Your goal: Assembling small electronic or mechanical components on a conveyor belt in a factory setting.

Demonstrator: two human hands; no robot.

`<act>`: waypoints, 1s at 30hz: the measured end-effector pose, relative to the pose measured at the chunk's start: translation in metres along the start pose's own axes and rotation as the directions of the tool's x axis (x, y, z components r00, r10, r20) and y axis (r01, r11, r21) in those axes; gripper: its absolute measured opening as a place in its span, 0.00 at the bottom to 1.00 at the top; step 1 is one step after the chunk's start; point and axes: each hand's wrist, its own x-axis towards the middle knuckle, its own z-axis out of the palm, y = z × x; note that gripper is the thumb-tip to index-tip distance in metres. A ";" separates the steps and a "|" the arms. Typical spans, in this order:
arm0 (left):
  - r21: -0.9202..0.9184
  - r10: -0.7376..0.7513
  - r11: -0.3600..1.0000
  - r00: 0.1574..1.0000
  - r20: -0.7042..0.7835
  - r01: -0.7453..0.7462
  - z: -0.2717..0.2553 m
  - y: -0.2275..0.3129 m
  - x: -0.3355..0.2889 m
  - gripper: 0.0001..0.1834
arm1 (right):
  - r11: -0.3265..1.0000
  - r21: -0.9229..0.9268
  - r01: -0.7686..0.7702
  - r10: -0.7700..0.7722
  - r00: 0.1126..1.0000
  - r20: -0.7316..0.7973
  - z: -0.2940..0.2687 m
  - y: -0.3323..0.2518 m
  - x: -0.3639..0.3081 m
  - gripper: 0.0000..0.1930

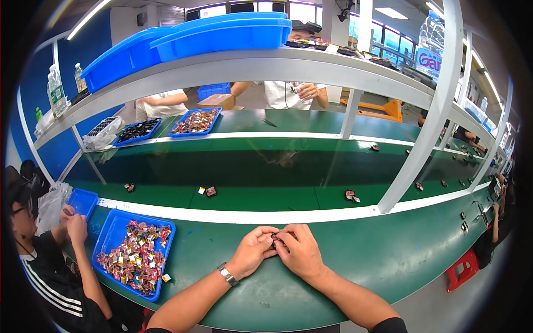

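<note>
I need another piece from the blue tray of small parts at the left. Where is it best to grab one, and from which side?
Judging by the view, come from above with the left hand, the nearer one. The blue tray is open-topped with low walls, and its small parts lie in a loose heap. Pinch one lying on top near the right edge with the fingers, by its narrow sides.

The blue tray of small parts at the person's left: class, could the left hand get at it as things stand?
Probably yes: the blue tray lies open-topped on the green bench beside the left hand with nothing between, though both hands now pinch a small dark part.
</note>
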 end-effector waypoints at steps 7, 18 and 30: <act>0.027 0.026 0.999 0.999 -0.021 -0.026 0.004 0.001 0.000 0.12 | 0.999 -0.015 0.040 -0.040 0.999 -0.017 0.002 0.003 -0.001 0.09; 0.247 0.136 0.964 0.979 -0.151 -0.096 0.002 -0.006 0.001 0.09 | 0.883 0.402 -0.240 0.224 0.971 0.087 -0.001 0.002 0.002 0.09; 0.354 0.207 0.923 0.971 -0.116 -0.154 0.004 -0.008 0.000 0.11 | 0.766 0.486 -0.422 0.387 0.905 0.176 0.013 0.018 -0.008 0.08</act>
